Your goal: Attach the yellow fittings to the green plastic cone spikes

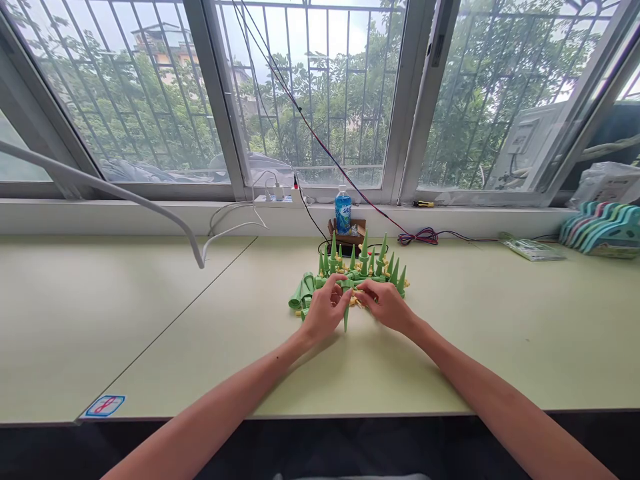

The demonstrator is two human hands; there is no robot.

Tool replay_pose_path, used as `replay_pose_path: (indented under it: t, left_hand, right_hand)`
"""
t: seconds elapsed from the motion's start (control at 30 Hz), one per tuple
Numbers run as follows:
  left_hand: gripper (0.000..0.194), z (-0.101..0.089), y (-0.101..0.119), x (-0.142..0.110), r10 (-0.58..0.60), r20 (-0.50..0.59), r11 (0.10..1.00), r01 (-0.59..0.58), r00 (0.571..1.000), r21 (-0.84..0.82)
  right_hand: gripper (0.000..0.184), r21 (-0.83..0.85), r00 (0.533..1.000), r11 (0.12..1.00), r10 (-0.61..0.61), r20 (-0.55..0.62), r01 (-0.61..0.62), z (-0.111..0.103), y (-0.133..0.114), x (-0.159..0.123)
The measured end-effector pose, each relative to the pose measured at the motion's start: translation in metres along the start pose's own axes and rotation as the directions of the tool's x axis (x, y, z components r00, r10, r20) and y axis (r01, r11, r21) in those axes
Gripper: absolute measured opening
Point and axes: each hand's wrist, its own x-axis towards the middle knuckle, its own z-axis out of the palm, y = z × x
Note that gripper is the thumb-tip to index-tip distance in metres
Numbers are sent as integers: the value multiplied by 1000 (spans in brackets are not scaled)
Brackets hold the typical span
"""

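Note:
Near the middle of the table, my left hand (pixel 324 308) is closed on a green pointed plastic piece (pixel 345 321), its tip toward me. My right hand (pixel 389 304) pinches a small yellow piece (pixel 356 292) against the green one. Just beyond both hands stand several green cones (pixel 364 247), points up, with small yellow pieces among them. Beside my left hand lie green tube-like pieces (pixel 297 297) on their sides. My fingers partly hide the held pieces and the pile behind.
The pale green table (pixel 200 347) has a seam on the left. At the back are a blue bottle (pixel 343 212), a cardboard box (pixel 357 230), coiled cable (pixel 419 235) and a power strip (pixel 280 195). Colourful hangers (pixel 603 230) stand far right. A white tube arm (pixel 150 207) hangs at left.

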Motion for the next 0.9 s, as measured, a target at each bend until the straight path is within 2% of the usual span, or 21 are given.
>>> replay_pose_path:
  t: [0.17,0.9]
  left_hand:
    - [32,0,1,0,12,-4,1000,-12,1000,-4]
    - [29,2,4,-3,-7,17,1000,8,1000,-10]
  right_hand:
    - [34,17,999,1000,-10,47,9,-1,-3,-1]
    - [43,-147,999,989,23,28,-19,-2,-4,0]
